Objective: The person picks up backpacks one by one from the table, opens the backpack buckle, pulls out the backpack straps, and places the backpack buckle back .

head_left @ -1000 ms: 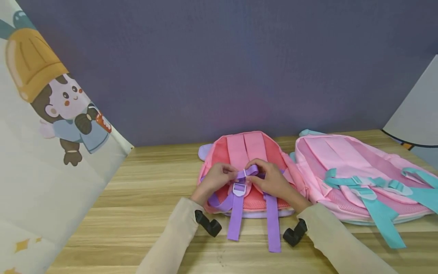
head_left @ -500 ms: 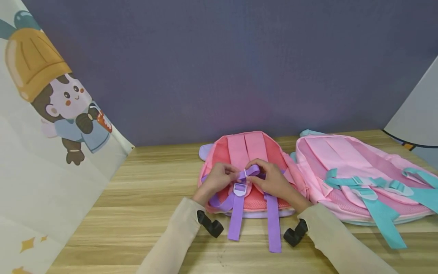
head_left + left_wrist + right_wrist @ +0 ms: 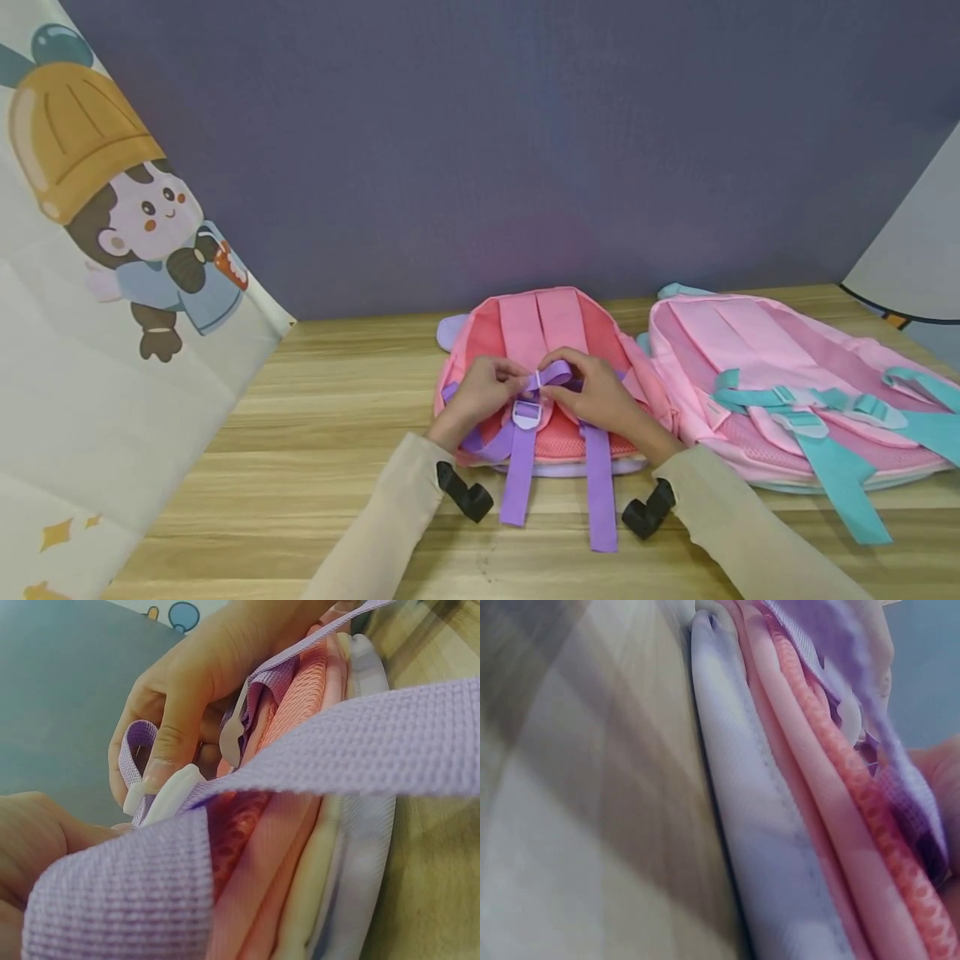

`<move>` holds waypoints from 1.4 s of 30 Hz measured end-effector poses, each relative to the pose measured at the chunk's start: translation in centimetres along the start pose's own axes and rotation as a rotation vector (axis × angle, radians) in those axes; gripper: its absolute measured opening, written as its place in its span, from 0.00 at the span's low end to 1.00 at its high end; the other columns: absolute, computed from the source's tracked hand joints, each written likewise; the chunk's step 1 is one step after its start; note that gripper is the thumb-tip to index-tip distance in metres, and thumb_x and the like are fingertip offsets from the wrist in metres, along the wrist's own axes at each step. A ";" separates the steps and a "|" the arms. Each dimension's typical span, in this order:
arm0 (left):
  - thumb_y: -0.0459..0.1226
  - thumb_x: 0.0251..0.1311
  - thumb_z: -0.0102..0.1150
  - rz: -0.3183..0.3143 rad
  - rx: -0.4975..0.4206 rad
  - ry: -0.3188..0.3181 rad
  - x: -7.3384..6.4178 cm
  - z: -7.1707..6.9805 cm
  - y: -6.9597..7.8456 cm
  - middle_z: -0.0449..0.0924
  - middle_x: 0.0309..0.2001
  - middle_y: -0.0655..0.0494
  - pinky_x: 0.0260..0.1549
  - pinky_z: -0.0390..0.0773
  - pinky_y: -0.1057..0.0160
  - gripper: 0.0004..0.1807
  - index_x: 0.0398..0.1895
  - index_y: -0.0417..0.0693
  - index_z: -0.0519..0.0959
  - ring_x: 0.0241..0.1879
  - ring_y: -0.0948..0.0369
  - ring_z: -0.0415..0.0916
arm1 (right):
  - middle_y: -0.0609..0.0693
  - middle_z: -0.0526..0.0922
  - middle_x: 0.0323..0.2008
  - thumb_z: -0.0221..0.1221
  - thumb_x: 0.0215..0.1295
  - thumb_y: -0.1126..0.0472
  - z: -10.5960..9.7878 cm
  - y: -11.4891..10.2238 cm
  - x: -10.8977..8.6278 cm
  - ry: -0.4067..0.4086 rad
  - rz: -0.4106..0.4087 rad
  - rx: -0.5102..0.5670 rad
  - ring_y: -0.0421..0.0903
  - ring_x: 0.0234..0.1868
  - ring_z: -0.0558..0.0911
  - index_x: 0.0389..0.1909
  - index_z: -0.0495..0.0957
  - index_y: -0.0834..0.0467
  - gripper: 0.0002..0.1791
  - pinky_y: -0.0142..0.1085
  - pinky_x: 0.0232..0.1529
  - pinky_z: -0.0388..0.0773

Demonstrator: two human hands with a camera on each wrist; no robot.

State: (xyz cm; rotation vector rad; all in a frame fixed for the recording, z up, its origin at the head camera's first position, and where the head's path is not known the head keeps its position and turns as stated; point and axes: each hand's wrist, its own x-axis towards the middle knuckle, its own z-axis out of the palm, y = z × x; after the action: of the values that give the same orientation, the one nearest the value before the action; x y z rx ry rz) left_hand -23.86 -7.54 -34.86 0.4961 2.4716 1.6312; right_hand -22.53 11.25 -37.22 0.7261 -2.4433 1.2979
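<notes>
A coral-pink backpack [image 3: 491, 329] lies on the table with its straps facing up. Over its middle, my left hand [image 3: 482, 393] pinches a purple webbing strap [image 3: 120, 889] beside a small white buckle [image 3: 537, 381]. Opposite it, the thumb and index finger of my right hand [image 3: 596, 392] pinch the small strap loop [image 3: 557, 373] that comes out of that buckle. Just below hangs a white strap adjuster [image 3: 527, 414] on another purple strap. Two loose purple strap ends [image 3: 602, 500] trail onto the table. In the right wrist view, the right hand shows only at the edge.
A second, light-pink backpack [image 3: 750, 333] with teal straps [image 3: 832, 479] lies close against the right side of the coral one. Behind both rises a dark blue-grey panel [image 3: 480, 150]. A pale sheet with a cartoon figure [image 3: 150, 217] hangs at left, over the wooden table [image 3: 322, 433].
The left hand and its forearm have shifted slightly to the right, toward the buckle. The right hand keeps its place and grip on the loop.
</notes>
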 end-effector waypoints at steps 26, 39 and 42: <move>0.24 0.62 0.46 -0.007 -0.070 -0.056 -0.1 -0.7 -0.1 0.74 0.20 0.55 0.13 0.68 0.70 0.10 0.42 0.27 0.75 0.12 0.67 0.67 | 0.48 0.83 0.36 0.67 0.55 0.64 0.2 0.0 0.1 0.013 -0.019 0.010 0.41 0.33 0.73 0.41 0.78 0.55 0.13 0.30 0.36 0.68; 0.24 0.60 0.48 0.039 -0.053 -0.030 0.0 0.0 -0.2 0.74 0.19 0.51 0.09 0.62 0.70 0.08 0.39 0.29 0.76 0.07 0.68 0.60 | 0.48 0.83 0.36 0.68 0.54 0.63 0.1 0.0 0.1 0.012 0.004 0.006 0.42 0.36 0.75 0.41 0.79 0.54 0.13 0.31 0.39 0.72; 0.25 0.60 0.49 0.049 -0.057 -0.019 -0.1 0.2 -0.2 0.77 0.21 0.48 0.08 0.62 0.70 0.08 0.39 0.29 0.76 0.06 0.68 0.60 | 0.48 0.83 0.35 0.68 0.54 0.62 0.0 0.0 0.1 0.010 0.005 0.008 0.42 0.35 0.75 0.40 0.79 0.54 0.13 0.30 0.37 0.71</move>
State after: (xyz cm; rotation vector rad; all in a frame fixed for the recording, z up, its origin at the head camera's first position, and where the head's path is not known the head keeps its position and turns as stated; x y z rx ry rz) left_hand -23.80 -7.48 -35.09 0.5658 2.4108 1.7016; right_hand -22.56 11.20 -37.18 0.7141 -2.4356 1.3110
